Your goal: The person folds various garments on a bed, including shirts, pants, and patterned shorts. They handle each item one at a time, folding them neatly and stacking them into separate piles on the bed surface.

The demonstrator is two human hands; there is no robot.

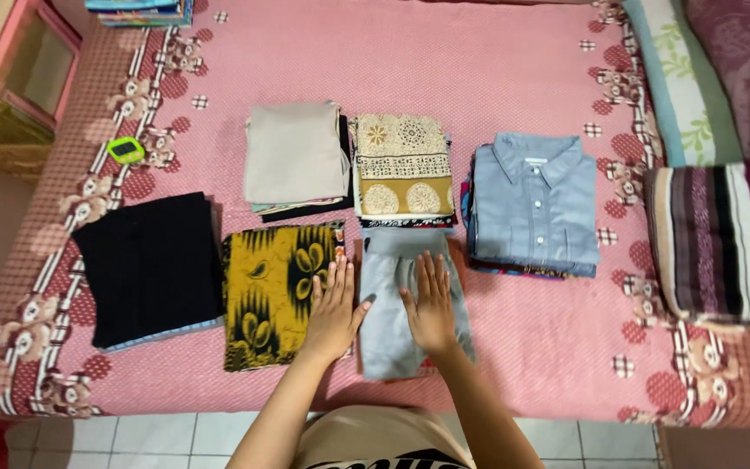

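Near bed's [514,365] 6 o'clock edge — folded grey garment [392,334]. Right hand [431,304] flat on it, fingers spread, grasping nothing; left hand [333,314] flat, released, straddling yellow patterned cloth [266,291] at 9 o'clock.

**Hands flat on folded grey garment, pink bed**

Left hand [333,314] lies flat, fingers spread, across the edge of the folded grey cloth garment [401,334] and the adjoining yellow-and-black patterned folded fabric [273,291]. Right hand [431,304] presses palm-down on the grey garment. A folded blue-grey buttoned shirt [533,201] lies nearby on the pink patterned bedspread [479,69].
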